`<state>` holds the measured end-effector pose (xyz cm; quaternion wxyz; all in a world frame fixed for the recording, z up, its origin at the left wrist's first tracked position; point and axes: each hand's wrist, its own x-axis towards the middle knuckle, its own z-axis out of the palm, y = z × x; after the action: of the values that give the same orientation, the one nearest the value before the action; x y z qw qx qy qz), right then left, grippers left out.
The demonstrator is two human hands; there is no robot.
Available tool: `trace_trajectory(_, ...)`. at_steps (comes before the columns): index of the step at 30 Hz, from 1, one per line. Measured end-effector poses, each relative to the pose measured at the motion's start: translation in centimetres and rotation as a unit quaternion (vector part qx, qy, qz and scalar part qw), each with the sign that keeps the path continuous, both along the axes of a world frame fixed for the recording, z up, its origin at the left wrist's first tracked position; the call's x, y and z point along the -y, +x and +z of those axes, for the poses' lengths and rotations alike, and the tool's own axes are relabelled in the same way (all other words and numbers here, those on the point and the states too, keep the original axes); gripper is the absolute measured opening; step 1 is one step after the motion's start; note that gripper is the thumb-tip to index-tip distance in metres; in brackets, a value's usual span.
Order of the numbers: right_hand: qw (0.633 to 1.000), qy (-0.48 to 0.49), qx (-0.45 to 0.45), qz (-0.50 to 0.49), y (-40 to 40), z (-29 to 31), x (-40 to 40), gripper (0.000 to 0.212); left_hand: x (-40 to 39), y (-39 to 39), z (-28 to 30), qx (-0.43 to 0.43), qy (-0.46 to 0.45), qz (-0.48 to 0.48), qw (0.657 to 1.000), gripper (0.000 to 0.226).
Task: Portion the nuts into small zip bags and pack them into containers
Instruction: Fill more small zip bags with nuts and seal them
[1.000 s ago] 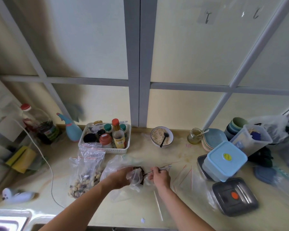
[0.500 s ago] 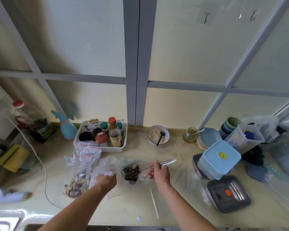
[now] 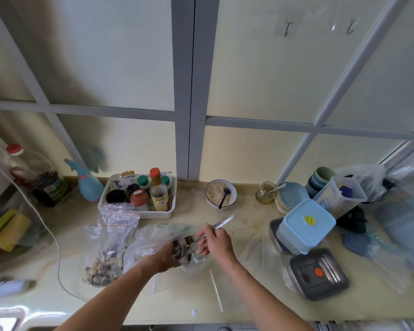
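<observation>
On the counter in front of me lies a large clear plastic bag (image 3: 153, 237) with dark seeds inside. My left hand (image 3: 164, 258) grips its plastic by the opening. My right hand (image 3: 214, 241) holds a metal spoon (image 3: 221, 223), whose bowl dips into the seeds while the handle points up and right. To the left stands a zip bag of mixed nuts (image 3: 105, 256) with a red seal line. Empty small zip bags (image 3: 251, 244) lie flat to the right of my hands. A light blue lidded container (image 3: 305, 225) sits on a steel one, and a grey steel container (image 3: 318, 273) lies nearer me.
A white basket of bottles and jars (image 3: 141, 194) stands behind the bags. A bowl of oats with a black spoon (image 3: 220, 193), a glass jar (image 3: 265, 192), stacked plates and cups (image 3: 294, 194) line the back. A white cable (image 3: 55, 240) runs at left; the sink edge (image 3: 7, 318) is near left.
My left hand has shifted right to the bag's opening and grips the plastic closer to the seeds. The spoon in my right hand has tipped down into the bag.
</observation>
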<state>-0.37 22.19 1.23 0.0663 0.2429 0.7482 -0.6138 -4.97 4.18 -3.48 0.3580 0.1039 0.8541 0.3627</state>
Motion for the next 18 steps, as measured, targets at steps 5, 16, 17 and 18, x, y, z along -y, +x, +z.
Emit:
trace_trajectory(5,0.970,0.128,-0.130,0.160,-0.2,3.4,0.8,0.028,-0.4,0.0,1.5,-0.031,0.069,0.072,0.995,0.058)
trace_trajectory(16,0.929,0.185,-0.202,0.250,-1.1,5.1,0.2,0.017,0.0,0.4,3.1,-0.197,0.058,0.105,0.973,0.080)
trace_trajectory(17,0.927,0.183,-0.232,0.230,-0.9,5.1,0.4,0.016,0.0,0.6,3.1,-0.191,0.061,0.110,0.974,0.077)
trace_trajectory(18,0.927,0.179,-0.246,0.221,-0.8,5.1,0.5,0.015,0.1,0.7,3.0,-0.184,0.064,0.118,0.974,0.074)
